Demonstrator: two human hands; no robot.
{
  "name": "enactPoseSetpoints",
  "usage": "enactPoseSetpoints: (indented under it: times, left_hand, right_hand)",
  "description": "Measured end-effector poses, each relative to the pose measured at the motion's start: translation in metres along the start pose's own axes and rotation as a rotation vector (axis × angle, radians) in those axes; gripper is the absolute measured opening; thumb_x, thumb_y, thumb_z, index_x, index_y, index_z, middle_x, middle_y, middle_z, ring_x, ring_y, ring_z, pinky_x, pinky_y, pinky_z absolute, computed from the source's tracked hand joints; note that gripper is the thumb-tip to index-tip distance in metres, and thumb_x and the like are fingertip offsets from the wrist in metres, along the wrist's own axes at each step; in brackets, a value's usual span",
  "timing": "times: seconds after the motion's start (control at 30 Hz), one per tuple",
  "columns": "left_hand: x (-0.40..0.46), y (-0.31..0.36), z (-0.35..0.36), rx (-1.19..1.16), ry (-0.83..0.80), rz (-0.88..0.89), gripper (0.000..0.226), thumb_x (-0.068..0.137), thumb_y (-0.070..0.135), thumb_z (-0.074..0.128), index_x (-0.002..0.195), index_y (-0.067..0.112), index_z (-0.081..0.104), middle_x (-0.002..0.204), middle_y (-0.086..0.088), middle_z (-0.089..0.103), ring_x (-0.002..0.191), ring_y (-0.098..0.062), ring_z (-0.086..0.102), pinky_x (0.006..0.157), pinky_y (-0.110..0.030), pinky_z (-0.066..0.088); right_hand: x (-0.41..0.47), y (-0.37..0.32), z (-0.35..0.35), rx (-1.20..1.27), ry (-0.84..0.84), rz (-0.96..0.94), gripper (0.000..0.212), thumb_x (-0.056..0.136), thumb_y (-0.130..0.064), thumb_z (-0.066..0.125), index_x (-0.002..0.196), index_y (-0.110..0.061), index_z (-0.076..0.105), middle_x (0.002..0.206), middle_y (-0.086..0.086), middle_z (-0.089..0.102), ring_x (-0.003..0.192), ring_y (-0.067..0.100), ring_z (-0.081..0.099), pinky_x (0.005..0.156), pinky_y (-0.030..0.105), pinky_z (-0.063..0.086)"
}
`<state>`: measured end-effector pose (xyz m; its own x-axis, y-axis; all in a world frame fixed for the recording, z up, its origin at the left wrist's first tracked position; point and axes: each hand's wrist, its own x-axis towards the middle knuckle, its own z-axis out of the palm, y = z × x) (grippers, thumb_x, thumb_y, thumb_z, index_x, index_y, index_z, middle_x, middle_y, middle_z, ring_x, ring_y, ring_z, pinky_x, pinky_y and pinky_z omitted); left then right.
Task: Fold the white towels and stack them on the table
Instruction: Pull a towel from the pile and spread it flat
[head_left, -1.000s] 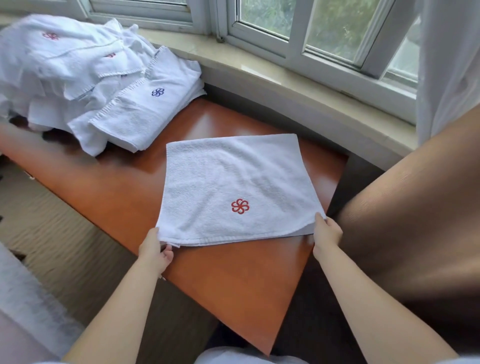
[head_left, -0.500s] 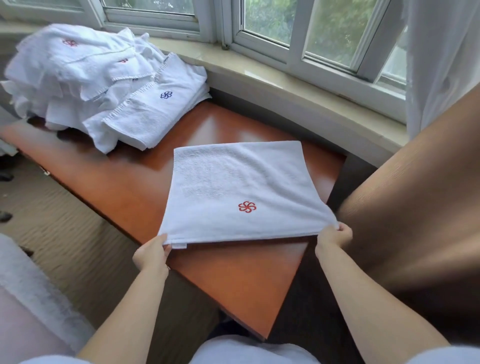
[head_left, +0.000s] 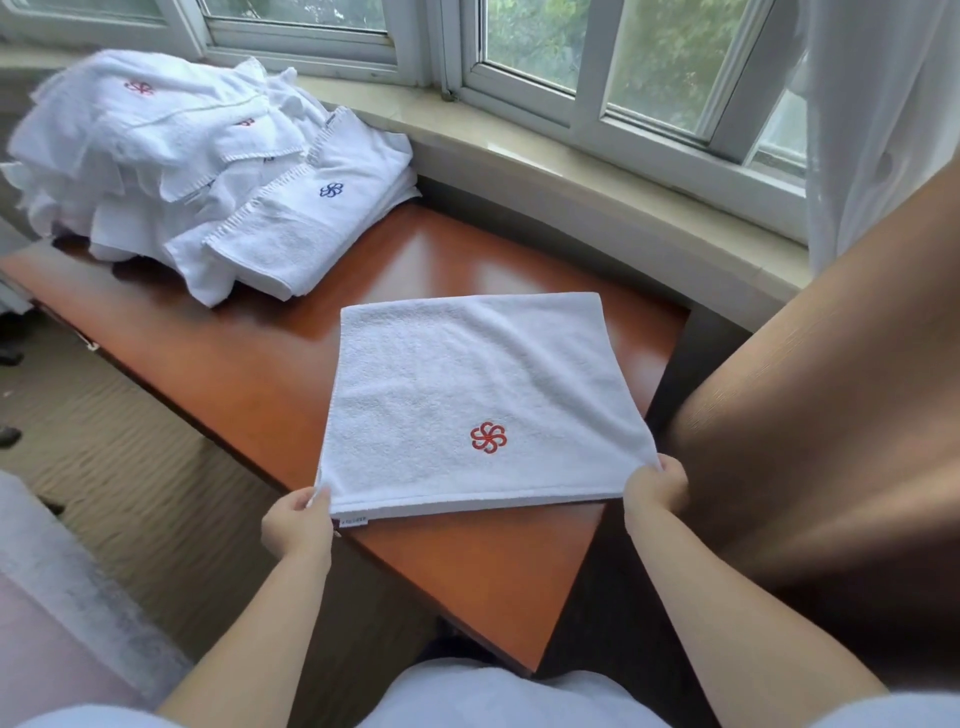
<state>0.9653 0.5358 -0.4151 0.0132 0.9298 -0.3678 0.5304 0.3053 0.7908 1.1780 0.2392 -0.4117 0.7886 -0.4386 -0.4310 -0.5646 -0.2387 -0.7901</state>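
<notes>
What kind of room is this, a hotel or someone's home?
Probably a hotel room: a pile of matching white towels with embroidered logos, a wooden table under a window, carpeted floor.

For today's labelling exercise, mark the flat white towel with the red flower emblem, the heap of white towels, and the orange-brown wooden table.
Flat white towel (head_left: 457, 374): head view, plain middle.
Heap of white towels (head_left: 156, 135): head view, top.
Orange-brown wooden table (head_left: 249, 364): head view, bare top.

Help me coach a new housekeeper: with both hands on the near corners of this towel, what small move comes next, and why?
Probably carry the near edge over to the far edge. The left hand and right hand each pinch a near corner, and the towel lies flat, still wide.
</notes>
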Motion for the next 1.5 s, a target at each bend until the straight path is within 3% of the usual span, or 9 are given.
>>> enactPoseSetpoints:
  times: [0.1, 0.33, 0.47, 0.6, 0.97, 1.13, 1.23, 1.3, 1.5]
  left_hand:
    - [0.005, 0.003, 0.005, 0.166, -0.020, -0.062, 0.039, 0.084, 0.012, 0.063, 0.122, 0.007, 0.059, 0.120, -0.015, 0.063, 0.107, -0.036, 0.060, 0.092, -0.038, 0.049]
    - [0.026, 0.059, 0.043, 0.371, -0.244, 0.044, 0.046, 0.086, 0.033, 0.060, 0.120, 0.003, 0.052, 0.112, -0.013, 0.060, 0.103, -0.036, 0.058, 0.093, -0.044, 0.048]
    - [0.050, 0.079, 0.063, 0.367, -0.251, 0.036, 0.048, 0.090, 0.027, 0.063, 0.125, -0.004, 0.052, 0.121, -0.021, 0.059, 0.106, -0.039, 0.058, 0.078, -0.038, 0.046]
    - [0.069, 0.093, 0.081, 0.338, -0.219, 0.016, 0.051, 0.091, 0.025, 0.064, 0.129, -0.006, 0.050, 0.128, -0.024, 0.056, 0.115, -0.041, 0.055, 0.089, -0.039, 0.044]
    - [0.065, 0.096, 0.085, 0.295, -0.150, -0.100, 0.055, 0.094, 0.044, 0.054, 0.126, 0.000, 0.056, 0.129, -0.018, 0.057, 0.127, -0.040, 0.044, 0.105, -0.046, 0.040]
    - [0.034, 0.118, 0.064, -0.166, -0.047, -0.024, 0.021, 0.080, 0.028, 0.063, 0.068, 0.011, 0.060, 0.082, -0.002, 0.063, 0.092, -0.030, 0.058, 0.086, -0.038, 0.051]
    - [0.016, 0.135, 0.040, -0.398, 0.009, 0.045, 0.021, 0.073, 0.020, 0.061, 0.088, 0.009, 0.072, 0.086, 0.002, 0.066, 0.084, -0.020, 0.058, 0.077, -0.031, 0.046]
    - [0.005, 0.143, 0.022, -0.501, 0.026, 0.101, 0.022, 0.069, 0.020, 0.058, 0.083, 0.013, 0.074, 0.084, 0.004, 0.068, 0.081, -0.016, 0.060, 0.074, -0.029, 0.047]
    - [-0.015, 0.158, -0.016, -0.656, 0.093, 0.182, 0.014, 0.062, 0.021, 0.061, 0.051, 0.020, 0.052, 0.052, 0.013, 0.042, 0.049, -0.006, 0.038, 0.044, -0.018, 0.032]
  right_hand:
    - [-0.002, 0.003, 0.004, -0.265, -0.037, -0.017, 0.044, 0.086, -0.008, 0.045, 0.127, -0.022, 0.050, 0.119, 0.007, 0.055, 0.106, 0.032, 0.055, 0.090, 0.047, 0.051]
    - [0.002, -0.031, 0.032, -0.488, -0.045, -0.179, 0.043, 0.093, -0.027, 0.050, 0.134, -0.017, 0.046, 0.130, 0.008, 0.055, 0.124, 0.030, 0.046, 0.112, 0.048, 0.021]
    - [0.017, -0.053, 0.045, -0.494, -0.078, -0.134, 0.041, 0.094, -0.030, 0.048, 0.132, -0.014, 0.047, 0.127, 0.010, 0.055, 0.117, 0.029, 0.046, 0.111, 0.048, 0.028]
    - [0.037, -0.078, 0.067, -0.436, -0.115, -0.047, 0.025, 0.096, -0.030, 0.043, 0.113, -0.014, 0.051, 0.102, 0.005, 0.050, 0.098, 0.025, 0.041, 0.108, 0.041, 0.033]
    - [0.037, -0.101, 0.081, -0.352, -0.083, 0.060, 0.051, 0.085, -0.037, 0.055, 0.124, -0.005, 0.058, 0.139, 0.011, 0.044, 0.122, 0.035, 0.039, 0.092, 0.035, 0.035]
    - [0.017, -0.116, 0.057, 0.075, -0.081, -0.214, 0.019, 0.082, -0.018, 0.060, 0.082, 0.001, 0.067, 0.142, 0.000, 0.049, 0.122, 0.019, 0.049, 0.102, 0.035, 0.041]
    - [-0.002, -0.132, 0.030, 0.375, -0.107, -0.203, 0.030, 0.081, -0.011, 0.059, 0.108, -0.004, 0.070, 0.118, -0.006, 0.064, 0.097, 0.007, 0.062, 0.081, 0.017, 0.048]
    - [-0.012, -0.143, 0.009, 0.560, -0.153, -0.162, 0.021, 0.077, -0.011, 0.059, 0.089, -0.016, 0.075, 0.089, -0.008, 0.068, 0.072, 0.004, 0.062, 0.063, 0.014, 0.048]
    - [-0.021, -0.154, -0.027, 0.570, -0.119, -0.139, 0.014, 0.070, -0.020, 0.063, 0.059, -0.015, 0.056, 0.061, -0.002, 0.052, 0.064, 0.018, 0.051, 0.062, 0.029, 0.042]
